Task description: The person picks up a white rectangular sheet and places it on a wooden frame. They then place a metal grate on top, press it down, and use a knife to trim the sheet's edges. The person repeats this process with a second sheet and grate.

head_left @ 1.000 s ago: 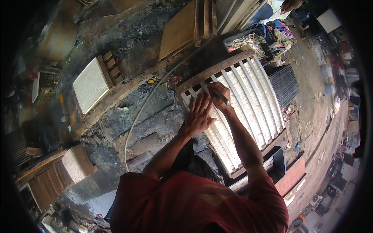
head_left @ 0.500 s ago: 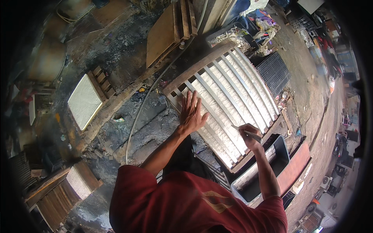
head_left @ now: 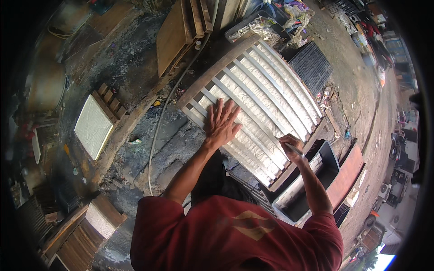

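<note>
A broad white slab (head_left: pixel 253 115) with a crinkled surface lies before me, crossed by several parallel pale strips (head_left: pixel 261 94). Wooden bars run along its two ends; the far one (head_left: pixel 221 67) is dark and worn. My left hand (head_left: pixel 221 126) rests flat on the slab's left part, fingers spread across the strips. Near the right end, my right hand (head_left: pixel 290 145) is closed around a slim grey-handled tool (head_left: pixel 296 151). The tool's working end points toward the strips and is mostly hidden by my fingers, so its exact kind is unclear.
A dark rectangular bin (head_left: pixel 329 174) stands right of the slab, beside a reddish board (head_left: pixel 346 176). A black grid panel (head_left: pixel 311 67) lies beyond. Another white slab (head_left: pixel 94 126) sits left on wood. A hose (head_left: pixel 163 106) crosses the stained ground.
The view has shifted slightly. My left hand has slid a little rightward over the slab, away from its left corner. My right hand keeps nearly the same place, still gripping the tool.
</note>
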A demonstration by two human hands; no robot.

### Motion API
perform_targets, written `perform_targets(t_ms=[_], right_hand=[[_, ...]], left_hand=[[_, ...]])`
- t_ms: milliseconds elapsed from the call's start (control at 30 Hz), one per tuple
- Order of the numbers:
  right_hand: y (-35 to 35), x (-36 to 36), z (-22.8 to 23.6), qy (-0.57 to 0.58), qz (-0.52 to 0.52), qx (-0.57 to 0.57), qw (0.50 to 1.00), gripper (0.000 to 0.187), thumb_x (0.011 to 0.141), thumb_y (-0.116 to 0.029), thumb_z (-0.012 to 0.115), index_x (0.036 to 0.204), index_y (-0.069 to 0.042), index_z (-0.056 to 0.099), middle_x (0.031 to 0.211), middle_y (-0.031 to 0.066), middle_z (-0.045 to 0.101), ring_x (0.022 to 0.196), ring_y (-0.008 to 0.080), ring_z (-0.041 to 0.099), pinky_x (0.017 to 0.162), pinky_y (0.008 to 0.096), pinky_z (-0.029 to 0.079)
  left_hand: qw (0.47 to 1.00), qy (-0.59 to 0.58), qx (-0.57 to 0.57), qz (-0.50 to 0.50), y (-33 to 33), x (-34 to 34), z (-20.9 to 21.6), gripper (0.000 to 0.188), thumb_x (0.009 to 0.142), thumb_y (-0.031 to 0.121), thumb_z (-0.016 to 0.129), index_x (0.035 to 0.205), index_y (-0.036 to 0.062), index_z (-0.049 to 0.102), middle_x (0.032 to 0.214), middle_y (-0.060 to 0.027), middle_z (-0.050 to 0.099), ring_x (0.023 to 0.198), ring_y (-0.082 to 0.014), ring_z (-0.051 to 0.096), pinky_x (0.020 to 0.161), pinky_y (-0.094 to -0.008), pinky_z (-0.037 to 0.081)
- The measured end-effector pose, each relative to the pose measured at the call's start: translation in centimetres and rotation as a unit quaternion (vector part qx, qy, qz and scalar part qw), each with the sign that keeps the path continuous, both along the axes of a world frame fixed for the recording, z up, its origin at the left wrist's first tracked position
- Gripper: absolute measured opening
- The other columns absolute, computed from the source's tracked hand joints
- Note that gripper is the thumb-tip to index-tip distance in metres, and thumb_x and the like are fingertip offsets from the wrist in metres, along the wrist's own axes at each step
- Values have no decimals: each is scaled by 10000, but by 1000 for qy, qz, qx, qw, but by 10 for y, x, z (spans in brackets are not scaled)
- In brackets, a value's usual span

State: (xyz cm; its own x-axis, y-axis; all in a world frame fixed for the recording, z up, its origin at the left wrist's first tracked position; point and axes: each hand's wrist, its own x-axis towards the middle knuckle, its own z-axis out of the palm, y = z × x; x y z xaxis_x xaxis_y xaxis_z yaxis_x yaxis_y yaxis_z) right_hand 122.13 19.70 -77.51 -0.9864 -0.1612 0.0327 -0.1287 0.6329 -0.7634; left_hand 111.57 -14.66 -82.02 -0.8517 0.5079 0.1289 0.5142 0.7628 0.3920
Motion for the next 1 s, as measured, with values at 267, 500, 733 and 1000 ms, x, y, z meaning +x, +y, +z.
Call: perform_targets(t_ms=[267, 500, 733, 1000], right_hand=[[-40, -117, 32, 25, -4, -16, 1000, 51, 904, 16, 729, 954, 14, 739, 922, 159, 745, 836, 294, 740, 737, 365, 590], [-122, -265, -29, 98, 80, -48, 991, 174, 923, -94, 662, 1051, -7, 741, 971, 171, 735, 861, 316, 727, 758, 396, 567], [57, -28, 3, -13, -34, 84, 996, 29, 898, -51, 733, 911, -31, 717, 906, 120, 728, 788, 273, 729, 696, 362, 573], [3, -162, 24, 58, -33, 3, 998, 99, 936, -88, 734, 989, -6, 753, 950, 159, 744, 838, 281, 738, 724, 366, 569]], left_hand=[[1000, -17, -12, -4, 2, 3, 7, 804, 974, 515, 626, 1644, 180, 333, 1718, -137, 232, 1586, -459, 106, 1225, -688, 135], [1000, -15, -25, -4, 6, -4, 11, 791, 967, 545, 612, 1635, 205, 358, 1701, -131, 281, 1576, -461, 157, 1221, -679, 168], [999, -16, -41, 2, 8, -8, 3, 760, 992, 552, 572, 1632, 197, 367, 1712, -122, 262, 1570, -482, 148, 1211, -702, 151], [999, -18, -43, -5, 6, -10, 13, 753, 982, 546, 603, 1617, 204, 388, 1684, -140, 304, 1557, -495, 170, 1202, -693, 182]])
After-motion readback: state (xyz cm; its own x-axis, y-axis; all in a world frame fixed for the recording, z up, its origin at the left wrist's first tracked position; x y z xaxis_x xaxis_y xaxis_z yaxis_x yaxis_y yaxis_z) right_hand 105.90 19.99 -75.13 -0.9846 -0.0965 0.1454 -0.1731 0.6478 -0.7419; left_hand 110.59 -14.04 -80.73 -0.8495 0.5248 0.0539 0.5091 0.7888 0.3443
